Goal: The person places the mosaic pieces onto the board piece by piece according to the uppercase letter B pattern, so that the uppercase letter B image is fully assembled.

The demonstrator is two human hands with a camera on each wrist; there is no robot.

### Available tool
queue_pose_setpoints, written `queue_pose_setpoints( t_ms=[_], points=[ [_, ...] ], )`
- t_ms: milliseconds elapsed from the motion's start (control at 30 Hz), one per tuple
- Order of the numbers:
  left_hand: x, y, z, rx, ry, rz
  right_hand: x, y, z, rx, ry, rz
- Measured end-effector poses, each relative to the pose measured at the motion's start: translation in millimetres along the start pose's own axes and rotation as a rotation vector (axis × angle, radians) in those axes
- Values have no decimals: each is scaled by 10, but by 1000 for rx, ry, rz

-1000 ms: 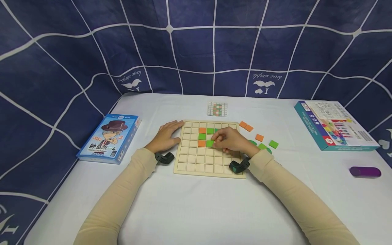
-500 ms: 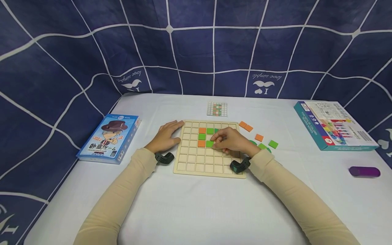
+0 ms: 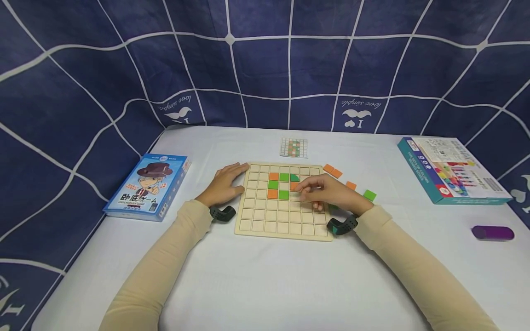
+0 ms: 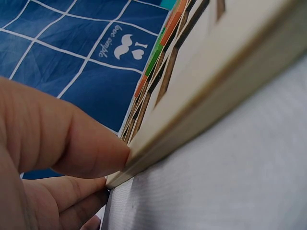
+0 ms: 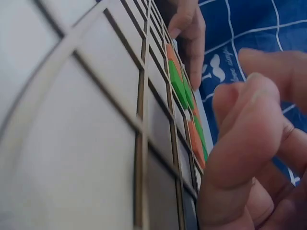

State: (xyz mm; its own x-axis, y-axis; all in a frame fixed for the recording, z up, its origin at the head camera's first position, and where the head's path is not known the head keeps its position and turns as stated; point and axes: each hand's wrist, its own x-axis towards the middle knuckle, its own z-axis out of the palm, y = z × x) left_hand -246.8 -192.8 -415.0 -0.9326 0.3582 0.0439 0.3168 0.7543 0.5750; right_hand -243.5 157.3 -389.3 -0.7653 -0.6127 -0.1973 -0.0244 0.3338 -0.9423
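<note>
A wooden grid board lies flat on the white table, with several orange and green tiles in its cells. My left hand rests at the board's upper left edge; in the left wrist view its thumb touches the rim. Over the board's right part is my right hand, fingers loosely bent and no tile visible between them. Just left of its fingertips, a green square tile sits beside an orange tile. Above them are a dark green rounded piece and another orange tile, partly covered by the fingers.
Loose orange tiles and a green tile lie right of the board. A patterned card is behind it. A blue game box stands left, a teal-edged box and purple cylinder right.
My right hand has let go of the green square tile and shifted right, uncovering the rounded green piece and an orange tile. The left hand stays in place.
</note>
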Motion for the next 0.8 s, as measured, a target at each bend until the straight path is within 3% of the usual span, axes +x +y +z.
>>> queue_pose_setpoints(
  t_ms=[167, 433, 800],
  points=[
    [1, 8, -3, -1, 2, -5, -167, 53, -113, -12, 34, -19],
    [-5, 20, -8, 1, 4, -10, -434, 102, -302, -79, 152, -16],
    [4, 0, 1, 1, 1, -6, -534, 242, -441, -42, 230, 24]
  ],
)
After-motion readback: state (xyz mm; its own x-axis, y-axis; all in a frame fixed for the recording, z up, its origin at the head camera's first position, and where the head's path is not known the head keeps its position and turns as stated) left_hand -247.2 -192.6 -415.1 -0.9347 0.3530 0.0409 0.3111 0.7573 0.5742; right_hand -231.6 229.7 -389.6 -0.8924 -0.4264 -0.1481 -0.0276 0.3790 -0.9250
